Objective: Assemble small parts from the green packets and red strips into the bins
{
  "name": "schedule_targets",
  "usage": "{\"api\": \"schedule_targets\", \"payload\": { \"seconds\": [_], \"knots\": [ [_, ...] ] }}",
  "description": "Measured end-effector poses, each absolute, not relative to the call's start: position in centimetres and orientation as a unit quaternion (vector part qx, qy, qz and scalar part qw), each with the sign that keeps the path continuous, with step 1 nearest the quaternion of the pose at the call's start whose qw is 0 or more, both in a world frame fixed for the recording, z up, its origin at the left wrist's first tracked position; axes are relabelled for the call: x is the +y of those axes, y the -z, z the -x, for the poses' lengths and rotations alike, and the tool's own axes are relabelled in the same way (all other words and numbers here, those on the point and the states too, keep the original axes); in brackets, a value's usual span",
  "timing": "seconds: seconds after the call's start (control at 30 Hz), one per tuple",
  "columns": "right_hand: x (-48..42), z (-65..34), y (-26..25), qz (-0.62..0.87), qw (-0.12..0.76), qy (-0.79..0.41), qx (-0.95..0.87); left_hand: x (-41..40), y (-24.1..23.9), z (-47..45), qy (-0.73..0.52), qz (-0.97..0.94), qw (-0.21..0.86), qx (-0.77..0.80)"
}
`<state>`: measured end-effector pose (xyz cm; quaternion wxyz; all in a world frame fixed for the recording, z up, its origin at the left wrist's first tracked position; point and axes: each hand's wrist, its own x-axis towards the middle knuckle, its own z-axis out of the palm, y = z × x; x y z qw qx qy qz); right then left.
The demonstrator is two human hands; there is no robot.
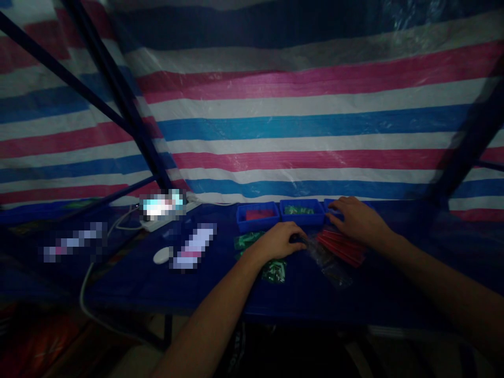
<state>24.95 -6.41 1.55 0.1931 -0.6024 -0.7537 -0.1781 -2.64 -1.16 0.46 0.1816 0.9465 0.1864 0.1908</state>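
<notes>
My left hand point(281, 242) is over the middle of the table, thumb and forefinger closed at the upper end of a clear plastic bag point(328, 260). Under and beside that hand lie green-printed packets point(274, 271). My right hand point(356, 220) reaches over a blue bin point(327, 202) at the right end of a row, its thumb and fingers apart. The hand hides most of that bin, and its contents cannot be made out. Below the right hand, a fanned stack of red strips or packets point(342, 247) lies against the clear bag.
Two more blue bins stand at the back: one with red pieces point(258, 216), one with small green-and-white packets point(301, 210). To the left are a white power strip point(157, 223), a white round object point(163, 255) and a cable point(84, 283). Striped sheeting point(299, 126) hangs behind.
</notes>
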Motion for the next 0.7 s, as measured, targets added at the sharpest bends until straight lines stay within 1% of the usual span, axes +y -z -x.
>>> {"api": "schedule_targets", "payload": {
  "seconds": [0.2, 0.3, 0.43, 0.57, 0.7],
  "knots": [
    [-6.4, -24.9, -1.8, 0.595, 0.22, 0.183, -0.751, -0.9, -1.0, 3.0, -0.193, -0.933, 0.188, 0.238],
    [-6.7, -24.4, -2.4, 0.572, 0.266, 0.166, -0.758, -1.1, -1.6, 3.0, -0.22, -0.914, 0.209, 0.268],
    [-7.7, -22.8, -3.3, 0.507, 0.352, 0.066, -0.784, -1.7, -2.4, 2.8, -0.282, -0.891, 0.216, 0.284],
    [-8.8, -20.7, -3.5, 0.436, 0.352, -0.035, -0.828, -2.4, -2.8, 2.5, -0.317, -0.885, 0.206, 0.271],
    [-9.0, -19.5, -2.8, 0.432, 0.377, -0.087, -0.815, -2.8, -3.0, 2.4, -0.315, -0.897, 0.199, 0.236]
  ]
}}
